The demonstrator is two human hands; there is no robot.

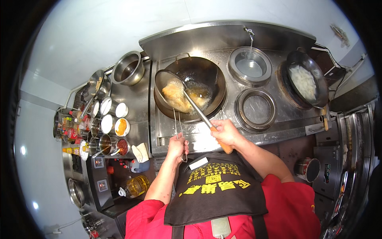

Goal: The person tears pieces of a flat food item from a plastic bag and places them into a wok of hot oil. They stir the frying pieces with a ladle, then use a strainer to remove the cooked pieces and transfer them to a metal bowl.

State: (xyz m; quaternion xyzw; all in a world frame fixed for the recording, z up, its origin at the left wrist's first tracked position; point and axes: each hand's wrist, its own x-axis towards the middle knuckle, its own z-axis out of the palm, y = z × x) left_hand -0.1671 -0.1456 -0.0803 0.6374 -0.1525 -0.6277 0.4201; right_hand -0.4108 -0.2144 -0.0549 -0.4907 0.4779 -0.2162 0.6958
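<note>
My left hand [178,147] grips the thin wire handle [176,121] of a round mesh strainer [163,78], tilted over the left side of a large dark wok [209,67]. My right hand [226,133] is closed around the wooden grip of a ladle [199,110]. Its metal shaft slants up and left, across the strainer's rim, into the wok. Golden food pieces [174,92] lie amid bubbling, foamy oil [199,95]. The bowl of the ladle cannot be made out clearly.
Right of the wok are a water-filled basin [250,67] under a running tap [250,32], a metal ring [276,110], and a tilted wok [320,80] holding pale pieces [303,82]. Leftward stand seasoning pots [122,146], a steel bowl [138,73], a perforated strainer [104,88] and a folded cloth [140,153].
</note>
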